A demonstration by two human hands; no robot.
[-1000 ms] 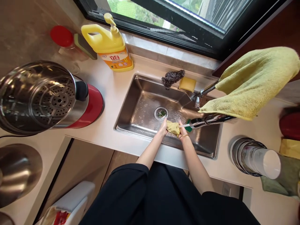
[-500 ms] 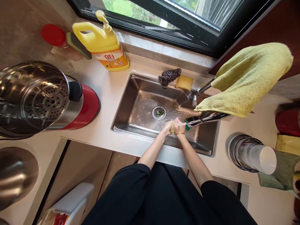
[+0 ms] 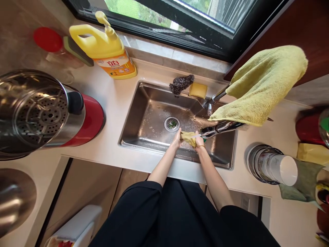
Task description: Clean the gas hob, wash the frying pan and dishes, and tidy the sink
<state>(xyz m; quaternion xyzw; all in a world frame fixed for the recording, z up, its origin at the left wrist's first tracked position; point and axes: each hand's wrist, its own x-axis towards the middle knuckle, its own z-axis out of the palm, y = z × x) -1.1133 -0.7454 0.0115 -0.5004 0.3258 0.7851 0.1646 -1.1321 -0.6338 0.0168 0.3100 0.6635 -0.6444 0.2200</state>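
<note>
A small wet yellow cloth (image 3: 188, 137) is held between both my hands over the steel sink (image 3: 144, 116), under water running from the faucet spout (image 3: 218, 128). My left hand (image 3: 177, 137) grips the cloth's left end with closed fingers. Its right end is gripped by my right hand (image 3: 198, 140), which wears a thin bracelet at the wrist. The sink drain (image 3: 172, 124) lies just beyond my hands.
A yellow-green towel (image 3: 262, 85) hangs over the faucet. A steel scourer (image 3: 181, 84) and yellow sponge (image 3: 197, 90) sit at the sink's back rim. A yellow detergent jug (image 3: 105, 48), steamer pot (image 3: 38, 109) and stacked bowls (image 3: 272, 166) stand on the counter.
My hands were pressed together on the bunched cloth half a second ago; now they have drawn apart, stretching it. The view has shifted slightly.
</note>
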